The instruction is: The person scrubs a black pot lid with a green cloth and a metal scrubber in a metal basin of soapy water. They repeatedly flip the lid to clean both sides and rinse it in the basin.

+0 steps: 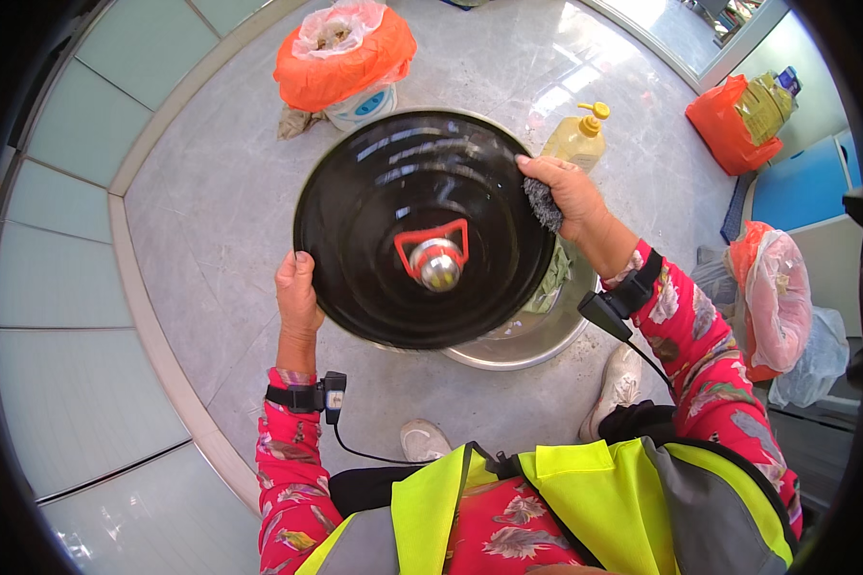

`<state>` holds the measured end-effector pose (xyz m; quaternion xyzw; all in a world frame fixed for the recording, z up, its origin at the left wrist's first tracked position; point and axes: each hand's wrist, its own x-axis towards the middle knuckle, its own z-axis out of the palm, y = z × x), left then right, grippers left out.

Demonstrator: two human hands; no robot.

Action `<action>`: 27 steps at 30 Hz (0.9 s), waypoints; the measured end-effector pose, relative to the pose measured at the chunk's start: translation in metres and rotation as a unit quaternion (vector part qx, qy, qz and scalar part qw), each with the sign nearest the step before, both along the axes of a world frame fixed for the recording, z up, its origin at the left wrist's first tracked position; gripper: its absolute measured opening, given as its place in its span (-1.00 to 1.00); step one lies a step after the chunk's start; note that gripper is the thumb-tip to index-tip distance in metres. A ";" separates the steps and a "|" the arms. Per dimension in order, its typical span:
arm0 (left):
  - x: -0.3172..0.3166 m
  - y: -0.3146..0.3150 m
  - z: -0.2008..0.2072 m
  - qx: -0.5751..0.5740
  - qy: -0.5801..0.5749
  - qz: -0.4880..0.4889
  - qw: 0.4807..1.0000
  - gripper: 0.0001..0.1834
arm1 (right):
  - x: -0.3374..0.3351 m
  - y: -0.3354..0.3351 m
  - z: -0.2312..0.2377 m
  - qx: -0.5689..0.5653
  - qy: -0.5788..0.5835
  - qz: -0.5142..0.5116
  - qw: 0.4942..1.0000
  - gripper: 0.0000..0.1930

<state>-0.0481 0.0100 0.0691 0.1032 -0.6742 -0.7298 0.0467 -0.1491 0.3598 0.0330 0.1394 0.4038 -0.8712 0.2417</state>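
A large round black pot lid [355, 220] is held up in front of me, tilted, with a shiny silver knob [441, 265] and a red handle frame [467, 240] at its middle. My left hand [297, 295] grips the lid's rim at the lower left, thumb on top. At the upper right, my right hand [568, 196] is closed on the rim, with a grey scouring ball [543, 203] pressed between its fingers and the lid. Below and partly hidden by the lid stands a metal basin [518, 356] with a greenish cloth [550, 286] in it.
A yellow pump bottle [577, 144] stands on the grey tiled floor beyond the basin. Farther back is a bin lined with an orange bag [345, 67]. Bags [777, 297] sit at the right, near a blue-and-white cabinet [804, 192]. Pale panels [67, 278] line the left.
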 end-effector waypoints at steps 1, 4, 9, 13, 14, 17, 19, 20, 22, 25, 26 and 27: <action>-0.002 0.001 0.005 -0.024 0.012 -0.018 0.999 -0.74 | 0.003 0.000 -0.001 0.031 0.006 0.024 0.999 -0.85; -0.007 0.003 0.020 -0.121 -0.003 -0.122 0.985 -0.76 | 0.008 -0.002 -0.002 0.062 0.042 0.102 0.992 -0.85; -0.001 0.020 0.018 -0.158 0.016 -0.107 0.982 -0.66 | -0.003 -0.008 0.011 0.155 0.061 0.153 0.974 -0.78; -0.002 0.025 0.020 -0.166 0.036 -0.114 0.979 -0.66 | -0.017 -0.012 0.031 0.281 0.113 0.180 0.936 -0.59; -0.003 0.025 0.023 -0.168 0.039 -0.118 0.978 -0.66 | -0.019 -0.015 0.035 0.315 0.128 0.180 0.923 -0.56; -0.003 0.027 0.028 -0.202 0.042 -0.142 0.968 -0.66 | -0.023 -0.021 0.041 0.386 0.183 0.189 0.884 -0.51; -0.003 0.027 0.029 -0.214 0.043 -0.149 0.964 -0.67 | -0.026 -0.023 0.038 0.343 0.200 0.238 0.887 -0.54; -0.002 0.027 0.028 -0.211 0.046 -0.146 0.965 -0.68 | -0.028 -0.023 0.034 0.310 0.175 0.243 0.902 -0.56; 0.001 0.024 0.024 -0.182 0.044 -0.118 0.975 -0.71 | -0.031 -0.017 0.024 0.206 0.153 0.236 0.937 -0.59; 0.003 0.014 0.015 -0.092 0.033 -0.029 0.995 -0.82 | -0.028 -0.001 0.004 0.091 0.075 0.169 0.979 -0.77; 0.001 0.008 0.013 -0.057 0.047 -0.006 0.997 -0.81 | -0.025 0.004 -0.002 0.083 0.037 0.128 0.988 -0.81; 0.001 0.003 0.010 -0.019 0.048 0.024 0.998 -0.78 | -0.019 0.008 -0.007 0.047 0.008 0.106 0.993 -0.87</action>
